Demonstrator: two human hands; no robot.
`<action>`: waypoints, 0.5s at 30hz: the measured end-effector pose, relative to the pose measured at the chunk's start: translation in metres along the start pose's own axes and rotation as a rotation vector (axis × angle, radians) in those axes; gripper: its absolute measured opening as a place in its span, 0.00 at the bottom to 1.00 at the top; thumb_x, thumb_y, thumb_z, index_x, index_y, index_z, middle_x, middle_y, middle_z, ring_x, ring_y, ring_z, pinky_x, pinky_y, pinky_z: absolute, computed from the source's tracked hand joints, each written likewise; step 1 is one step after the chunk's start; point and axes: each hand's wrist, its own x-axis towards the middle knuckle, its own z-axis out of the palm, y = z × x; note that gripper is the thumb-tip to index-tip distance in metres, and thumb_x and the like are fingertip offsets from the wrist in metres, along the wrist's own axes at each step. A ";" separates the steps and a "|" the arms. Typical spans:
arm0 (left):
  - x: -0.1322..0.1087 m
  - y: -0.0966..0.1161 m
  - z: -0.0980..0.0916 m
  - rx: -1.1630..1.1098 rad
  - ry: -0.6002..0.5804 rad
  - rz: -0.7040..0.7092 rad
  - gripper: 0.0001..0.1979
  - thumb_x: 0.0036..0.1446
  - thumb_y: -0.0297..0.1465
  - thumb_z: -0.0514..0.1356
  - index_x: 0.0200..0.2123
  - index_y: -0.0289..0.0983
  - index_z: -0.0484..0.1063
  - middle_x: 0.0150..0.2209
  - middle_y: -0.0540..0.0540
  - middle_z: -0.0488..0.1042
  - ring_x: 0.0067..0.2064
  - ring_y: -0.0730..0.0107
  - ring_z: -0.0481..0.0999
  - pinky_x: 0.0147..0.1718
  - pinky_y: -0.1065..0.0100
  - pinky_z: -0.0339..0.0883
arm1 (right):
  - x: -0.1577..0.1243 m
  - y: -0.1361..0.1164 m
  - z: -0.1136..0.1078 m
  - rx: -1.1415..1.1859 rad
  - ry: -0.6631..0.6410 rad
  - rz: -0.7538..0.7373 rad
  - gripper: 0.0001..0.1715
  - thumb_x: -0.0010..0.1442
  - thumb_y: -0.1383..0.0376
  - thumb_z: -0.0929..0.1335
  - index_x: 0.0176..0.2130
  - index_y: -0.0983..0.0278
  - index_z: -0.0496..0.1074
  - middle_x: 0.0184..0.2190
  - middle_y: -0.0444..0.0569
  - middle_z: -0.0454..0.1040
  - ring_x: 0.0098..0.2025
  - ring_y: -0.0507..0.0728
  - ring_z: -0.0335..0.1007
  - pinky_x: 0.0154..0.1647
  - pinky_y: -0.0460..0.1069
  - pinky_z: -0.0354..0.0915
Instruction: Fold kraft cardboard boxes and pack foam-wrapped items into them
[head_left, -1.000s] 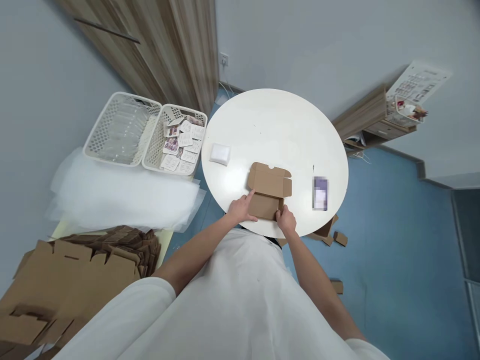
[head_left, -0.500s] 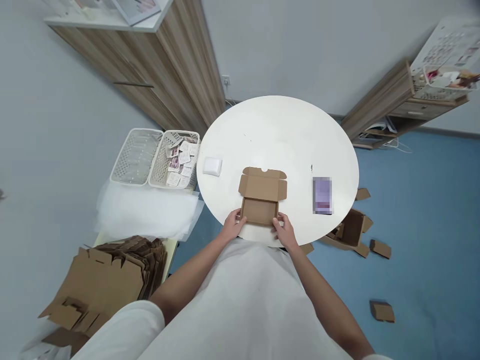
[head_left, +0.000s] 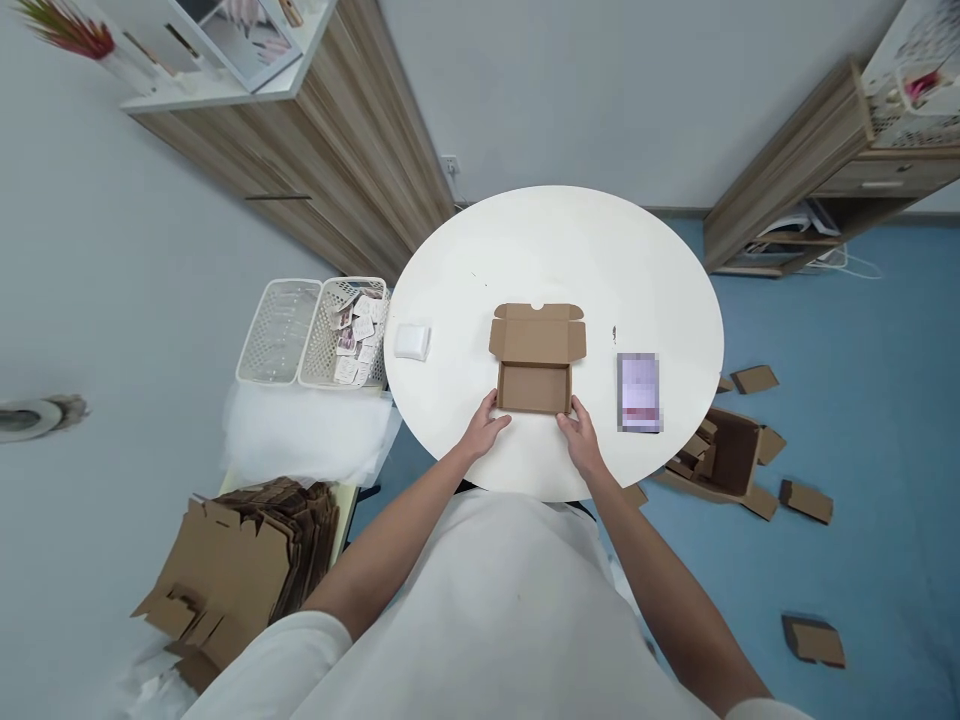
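Note:
A small brown cardboard box (head_left: 535,372) sits open on the round white table (head_left: 555,250), its lid folded back away from me. My left hand (head_left: 486,430) grips the box's near left corner, and my right hand (head_left: 579,435) grips the near right corner. The tray of the box looks empty. A small white pad (head_left: 412,341) lies on the table to the left, and a phone (head_left: 639,391) lies flat to the right of the box.
Two white baskets (head_left: 315,330) stand left of the table, one with several printed cards. Clear plastic sheets (head_left: 307,435) and a stack of flat cardboard blanks (head_left: 240,560) lie below them. Cardboard scraps and an open box (head_left: 724,455) litter the blue floor at right.
The box has slid a little further onto the table with both hands at its near corners. My head has tilted up, so more of the cabinets shows.

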 end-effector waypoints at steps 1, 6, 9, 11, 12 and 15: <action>0.001 0.001 0.001 0.006 -0.009 -0.006 0.33 0.55 0.32 0.52 0.62 0.41 0.43 0.62 0.45 0.52 0.60 0.62 0.56 0.53 0.59 0.59 | 0.001 0.000 -0.001 0.009 -0.003 -0.002 0.41 0.53 0.50 0.63 0.61 0.59 0.48 0.61 0.53 0.50 0.52 0.59 0.63 0.50 0.54 0.63; 0.001 -0.003 0.002 -0.068 -0.038 -0.014 0.35 0.55 0.34 0.53 0.63 0.41 0.38 0.64 0.43 0.47 0.62 0.61 0.51 0.54 0.59 0.57 | 0.002 0.006 0.003 0.039 -0.013 0.014 0.42 0.53 0.52 0.64 0.61 0.59 0.45 0.60 0.53 0.52 0.53 0.58 0.61 0.52 0.55 0.61; -0.001 -0.007 -0.001 -0.052 -0.072 -0.014 0.38 0.55 0.37 0.55 0.63 0.42 0.35 0.64 0.41 0.43 0.63 0.59 0.49 0.54 0.56 0.56 | -0.003 0.010 0.007 0.006 0.052 0.012 0.43 0.52 0.53 0.65 0.61 0.59 0.45 0.59 0.55 0.51 0.51 0.57 0.62 0.50 0.55 0.63; -0.004 -0.010 -0.005 -0.034 -0.085 0.005 0.39 0.55 0.38 0.55 0.63 0.44 0.35 0.64 0.40 0.43 0.63 0.58 0.49 0.54 0.55 0.55 | -0.009 0.012 0.010 -0.054 0.161 -0.026 0.42 0.51 0.54 0.65 0.60 0.59 0.46 0.58 0.56 0.51 0.47 0.56 0.63 0.46 0.54 0.65; -0.006 -0.011 -0.008 -0.025 -0.088 0.014 0.39 0.55 0.39 0.55 0.62 0.44 0.35 0.64 0.39 0.44 0.63 0.58 0.49 0.54 0.55 0.55 | -0.013 0.012 0.013 -0.091 0.228 -0.060 0.41 0.51 0.54 0.65 0.60 0.59 0.47 0.57 0.56 0.52 0.45 0.56 0.64 0.44 0.54 0.66; -0.008 -0.018 -0.027 0.009 -0.033 0.025 0.37 0.55 0.39 0.54 0.62 0.44 0.37 0.63 0.38 0.46 0.63 0.58 0.50 0.53 0.55 0.56 | -0.025 0.006 0.027 -0.182 0.353 -0.216 0.38 0.51 0.57 0.65 0.58 0.60 0.49 0.52 0.56 0.56 0.39 0.54 0.63 0.41 0.55 0.66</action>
